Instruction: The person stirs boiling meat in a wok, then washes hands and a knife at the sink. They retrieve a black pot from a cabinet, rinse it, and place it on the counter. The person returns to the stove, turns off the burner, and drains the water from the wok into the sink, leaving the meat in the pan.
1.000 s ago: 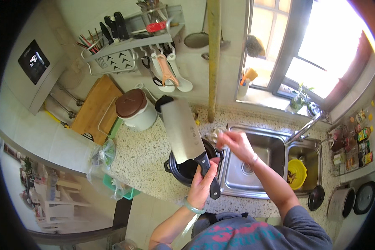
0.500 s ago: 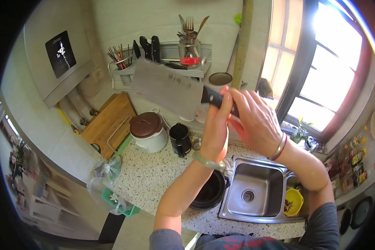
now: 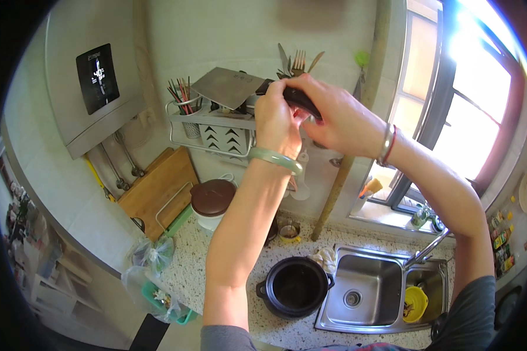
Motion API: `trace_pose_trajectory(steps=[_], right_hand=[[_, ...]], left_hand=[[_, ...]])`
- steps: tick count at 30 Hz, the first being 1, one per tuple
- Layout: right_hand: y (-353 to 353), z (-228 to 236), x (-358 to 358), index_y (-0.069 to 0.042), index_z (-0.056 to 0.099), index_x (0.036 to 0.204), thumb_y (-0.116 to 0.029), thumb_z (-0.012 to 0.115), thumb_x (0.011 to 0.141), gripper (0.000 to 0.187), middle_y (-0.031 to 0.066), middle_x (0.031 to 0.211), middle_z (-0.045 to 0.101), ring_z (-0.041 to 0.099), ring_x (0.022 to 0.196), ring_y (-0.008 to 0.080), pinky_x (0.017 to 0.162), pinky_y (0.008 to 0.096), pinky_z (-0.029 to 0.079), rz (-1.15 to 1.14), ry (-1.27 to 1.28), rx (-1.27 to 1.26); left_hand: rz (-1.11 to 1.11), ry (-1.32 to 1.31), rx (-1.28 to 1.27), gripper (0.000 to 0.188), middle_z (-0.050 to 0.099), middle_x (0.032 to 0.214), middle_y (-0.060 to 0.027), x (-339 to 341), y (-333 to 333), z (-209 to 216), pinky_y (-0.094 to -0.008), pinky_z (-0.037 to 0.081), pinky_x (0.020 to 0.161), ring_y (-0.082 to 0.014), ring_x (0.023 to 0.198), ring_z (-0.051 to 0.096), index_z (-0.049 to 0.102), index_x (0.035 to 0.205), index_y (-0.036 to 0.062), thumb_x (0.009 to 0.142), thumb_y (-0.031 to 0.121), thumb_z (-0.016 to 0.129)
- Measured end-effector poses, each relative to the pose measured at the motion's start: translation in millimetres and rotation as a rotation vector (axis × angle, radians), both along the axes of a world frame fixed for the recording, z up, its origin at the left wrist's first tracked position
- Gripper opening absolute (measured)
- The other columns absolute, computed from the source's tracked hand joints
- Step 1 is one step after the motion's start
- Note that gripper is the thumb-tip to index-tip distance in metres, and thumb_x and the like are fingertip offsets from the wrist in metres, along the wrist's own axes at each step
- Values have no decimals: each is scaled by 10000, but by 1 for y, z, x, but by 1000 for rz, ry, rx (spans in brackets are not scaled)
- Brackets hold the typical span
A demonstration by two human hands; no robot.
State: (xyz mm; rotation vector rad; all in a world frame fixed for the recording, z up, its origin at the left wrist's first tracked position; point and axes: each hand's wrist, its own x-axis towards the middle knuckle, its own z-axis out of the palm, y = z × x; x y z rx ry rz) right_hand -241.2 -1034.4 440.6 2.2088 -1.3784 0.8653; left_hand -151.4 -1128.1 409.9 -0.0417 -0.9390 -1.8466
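Observation:
A cleaver (image 3: 227,86) with a broad grey blade and black handle is raised in front of the wall rack, its blade pointing left. My left hand (image 3: 278,120) is closed round the handle near the blade. My right hand (image 3: 342,117) grips the black handle end, its fingers bent over it. The blade and my hands cover much of the metal wall rack (image 3: 225,120), so the knife handles in it are hidden. Behind my hands, forks and knives (image 3: 299,59) stick up; their jar is mostly covered.
Below my arms, a black pot (image 3: 294,288) stands on the speckled counter beside the steel sink (image 3: 366,284). A yellow basket (image 3: 416,304) sits in the small basin. To the left are a brown-lidded cooker (image 3: 214,197) and wooden cutting boards (image 3: 158,193). Chopsticks (image 3: 183,93) stand at the rack's left.
Both hands and the cleaver have moved up and toward the rack. The blade now appears smaller and overlaps the rack. The black pot has come into fuller view.

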Motion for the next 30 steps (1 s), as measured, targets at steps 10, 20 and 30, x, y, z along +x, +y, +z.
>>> trace_pose_trajectory(steps=[10,20,30], right_hand=[[-57,38,-5,-4,621,846,-297,666,860,297,93,607,616,593,481,182,470,291,492,65,-248,-28],[-129,62,-14,19,579,785,-364,653,862,397,55,614,601,585,479,105,432,246,496,8,-610,208],[-178,76,-1,19,622,787,-366,636,861,392,67,592,634,594,473,120,450,254,494,-208,-483,273]], left_hand=[[-65,75,32,371,494,1253,-94,6,-17,1,-464,350,1000,-215,1188,453,497,1148,48,998,380,424],[227,4,-168,535,359,1409,-136,-10,-61,-62,-371,256,1101,-201,1318,338,319,1370,-53,959,234,505],[592,-252,-242,643,204,1520,-194,3,-102,-113,-328,193,1124,-257,1411,201,222,1449,-38,915,146,529]])
